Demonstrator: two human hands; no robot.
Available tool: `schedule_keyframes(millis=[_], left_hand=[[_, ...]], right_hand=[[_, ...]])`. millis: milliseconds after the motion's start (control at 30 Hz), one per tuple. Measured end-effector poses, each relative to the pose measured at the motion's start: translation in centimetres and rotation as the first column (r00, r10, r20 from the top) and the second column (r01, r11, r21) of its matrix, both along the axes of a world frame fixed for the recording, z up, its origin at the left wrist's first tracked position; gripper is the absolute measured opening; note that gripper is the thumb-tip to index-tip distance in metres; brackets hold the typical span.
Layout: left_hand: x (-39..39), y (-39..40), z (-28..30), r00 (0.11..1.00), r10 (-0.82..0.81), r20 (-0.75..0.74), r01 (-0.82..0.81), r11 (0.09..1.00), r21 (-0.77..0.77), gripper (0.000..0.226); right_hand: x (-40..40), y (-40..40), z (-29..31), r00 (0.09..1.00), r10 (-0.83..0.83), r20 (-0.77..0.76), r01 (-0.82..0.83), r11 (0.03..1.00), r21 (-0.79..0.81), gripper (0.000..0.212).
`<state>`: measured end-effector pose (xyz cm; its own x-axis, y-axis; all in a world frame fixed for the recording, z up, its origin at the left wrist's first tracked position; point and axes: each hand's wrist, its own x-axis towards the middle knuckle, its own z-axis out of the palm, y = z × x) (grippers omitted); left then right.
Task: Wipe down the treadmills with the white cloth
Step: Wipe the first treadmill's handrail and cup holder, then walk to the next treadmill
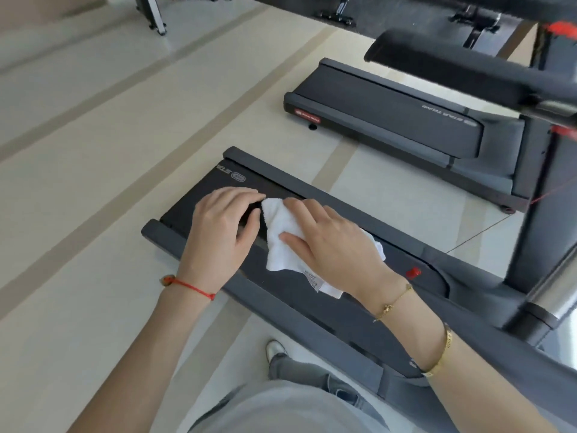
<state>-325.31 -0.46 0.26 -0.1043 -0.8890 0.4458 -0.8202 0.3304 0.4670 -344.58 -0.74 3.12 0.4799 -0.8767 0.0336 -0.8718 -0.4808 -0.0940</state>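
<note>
The right hand [331, 245] lies on the white cloth [282, 248], fingers straight, over the treadmill [281, 295] belt. Beside the cloth, the left hand [223, 232] holds nothing, its fingers loosely curled.

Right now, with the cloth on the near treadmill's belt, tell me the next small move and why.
Probably slide the white cloth along the belt toward its far end. The right hand lies flat on the cloth, the left hand rests on the belt beside it, and bare belt stretches ahead to the logo. The second treadmill looks untouched.
</note>
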Motion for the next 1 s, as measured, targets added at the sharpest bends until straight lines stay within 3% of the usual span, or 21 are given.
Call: schedule_keyframes(millis=[167, 400, 533, 1000], left_hand=[[2.6, 0.9, -0.5, 0.989, 0.143, -0.034, -0.141, 0.989, 0.045, 0.019], [8.8, 2.5, -1.3, 0.929, 0.363, -0.071, -0.355, 0.93, 0.099, 0.023], [13.8, 2.5, -1.7, 0.885, 0.46, -0.072, -0.451, 0.886, 0.104, 0.025], [38.9, 3.0, -1.5, 0.792, 0.611, -0.008, -0.602, 0.782, 0.163, 0.025]], right_hand=[[3.4, -2.9, 0.1, 0.992, 0.095, 0.085, -0.099, 0.994, 0.05, 0.052], [8.9, -6.2, 0.1, 0.978, 0.208, -0.02, -0.208, 0.978, 0.005, 0.044], [13.0, -8.0, 0.1, 0.972, 0.231, 0.035, -0.232, 0.972, 0.029, 0.043], [38.5, -12.2, -3.9, 0.912, 0.318, 0.258, -0.357, 0.927, 0.118, 0.04]])
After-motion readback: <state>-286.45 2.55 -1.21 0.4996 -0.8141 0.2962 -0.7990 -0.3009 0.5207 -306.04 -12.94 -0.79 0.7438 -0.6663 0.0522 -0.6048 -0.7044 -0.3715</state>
